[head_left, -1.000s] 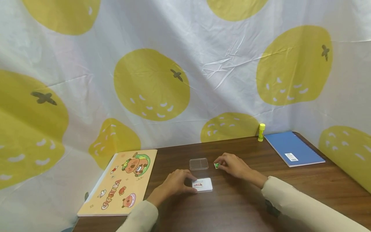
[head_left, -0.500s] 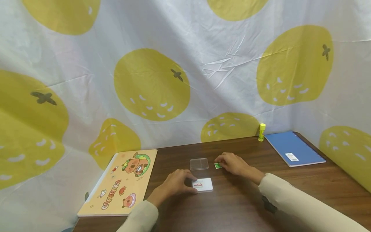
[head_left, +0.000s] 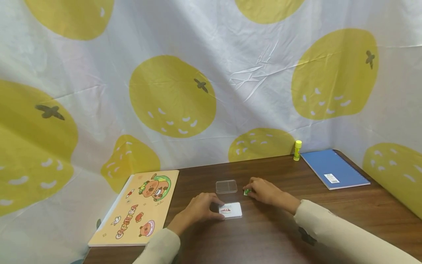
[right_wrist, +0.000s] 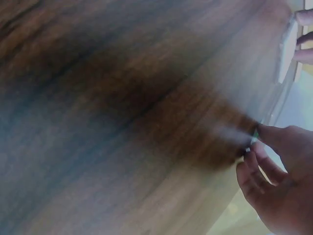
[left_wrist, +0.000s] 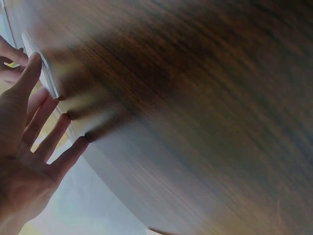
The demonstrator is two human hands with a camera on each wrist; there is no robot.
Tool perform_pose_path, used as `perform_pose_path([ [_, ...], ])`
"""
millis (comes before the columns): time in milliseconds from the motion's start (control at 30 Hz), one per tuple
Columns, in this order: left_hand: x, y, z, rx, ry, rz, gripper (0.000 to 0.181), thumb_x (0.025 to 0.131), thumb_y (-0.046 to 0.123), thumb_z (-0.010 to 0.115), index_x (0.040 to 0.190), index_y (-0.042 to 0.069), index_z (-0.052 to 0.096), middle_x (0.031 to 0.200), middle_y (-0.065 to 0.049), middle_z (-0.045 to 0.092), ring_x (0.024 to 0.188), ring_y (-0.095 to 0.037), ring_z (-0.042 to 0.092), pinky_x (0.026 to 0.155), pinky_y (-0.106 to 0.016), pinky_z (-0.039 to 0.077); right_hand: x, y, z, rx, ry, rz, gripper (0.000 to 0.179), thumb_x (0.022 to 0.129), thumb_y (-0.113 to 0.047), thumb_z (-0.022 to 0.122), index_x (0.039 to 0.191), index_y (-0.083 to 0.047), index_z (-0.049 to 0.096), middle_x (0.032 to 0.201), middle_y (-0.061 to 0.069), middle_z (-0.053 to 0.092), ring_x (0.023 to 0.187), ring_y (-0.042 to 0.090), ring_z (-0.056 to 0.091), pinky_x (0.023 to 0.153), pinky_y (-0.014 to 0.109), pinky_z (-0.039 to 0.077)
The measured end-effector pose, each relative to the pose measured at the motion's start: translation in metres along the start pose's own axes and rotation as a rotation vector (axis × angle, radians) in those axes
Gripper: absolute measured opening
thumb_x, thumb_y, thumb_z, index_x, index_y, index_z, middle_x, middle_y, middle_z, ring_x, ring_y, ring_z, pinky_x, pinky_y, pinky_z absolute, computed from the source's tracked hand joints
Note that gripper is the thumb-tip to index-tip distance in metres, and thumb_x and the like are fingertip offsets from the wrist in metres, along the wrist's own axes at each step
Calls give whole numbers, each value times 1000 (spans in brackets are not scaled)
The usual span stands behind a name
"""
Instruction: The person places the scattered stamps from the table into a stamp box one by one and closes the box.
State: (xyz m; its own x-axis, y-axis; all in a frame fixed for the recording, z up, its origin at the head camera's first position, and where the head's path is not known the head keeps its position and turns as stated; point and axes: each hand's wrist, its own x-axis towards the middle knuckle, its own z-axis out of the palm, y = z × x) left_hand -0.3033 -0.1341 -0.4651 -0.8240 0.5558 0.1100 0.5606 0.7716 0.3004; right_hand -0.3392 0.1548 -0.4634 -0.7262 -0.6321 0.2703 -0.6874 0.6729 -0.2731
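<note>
In the head view my left hand point(head_left: 202, 208) holds the left end of a small flat plastic case point(head_left: 236, 210) between thumb and fingers. The case looks white inside, with a red-printed piece on its left part. Its edge also shows in the left wrist view, beside the thumb of my left hand point(left_wrist: 36, 127). My right hand point(head_left: 262, 190) pinches a small green square with a white border point(head_left: 246, 192), low over the table and partly covered by the fingertips. A clear plastic lid point(head_left: 226, 186) lies just behind the case.
A yellow notebook with capybara drawings point(head_left: 141, 216) lies at the left. At the back right are an upright yellow glue stick point(head_left: 297, 150) and a blue spiral notebook point(head_left: 336, 168). A fruit-print cloth point(head_left: 230, 91) hangs behind the brown wooden table point(head_left: 280, 234).
The green square lay flatter, more of it showing, half a second ago; now the right fingers cover more of it. The right hand has shifted slightly nearer. Left hand and case stay put.
</note>
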Motion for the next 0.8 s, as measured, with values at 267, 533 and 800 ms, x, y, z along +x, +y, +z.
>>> perform_pose_path([
  [267,-1,0,0,-4,7,6,47,78,49,90,115,23,81,111,9,74,109,-15,69,93,-43,57,-2,3,-3,89,-22,-40,26,91,-2,77,114,9,73,93,10,65,82,18,66,72,27,59],
  [533,-1,2,-1,-12,4,8,46,78,48,90,116,23,81,112,8,74,110,-17,69,94,-44,56,-9,0,-4,107,-7,5,22,92,-5,78,110,6,76,90,9,64,80,18,66,70,27,58],
  [800,-2,2,-1,-8,4,7,45,78,46,90,115,23,81,113,8,74,110,-16,69,93,-44,57,-9,-4,-3,90,30,2,15,88,-3,80,103,-1,78,85,3,68,75,13,63,65,24,54],
])
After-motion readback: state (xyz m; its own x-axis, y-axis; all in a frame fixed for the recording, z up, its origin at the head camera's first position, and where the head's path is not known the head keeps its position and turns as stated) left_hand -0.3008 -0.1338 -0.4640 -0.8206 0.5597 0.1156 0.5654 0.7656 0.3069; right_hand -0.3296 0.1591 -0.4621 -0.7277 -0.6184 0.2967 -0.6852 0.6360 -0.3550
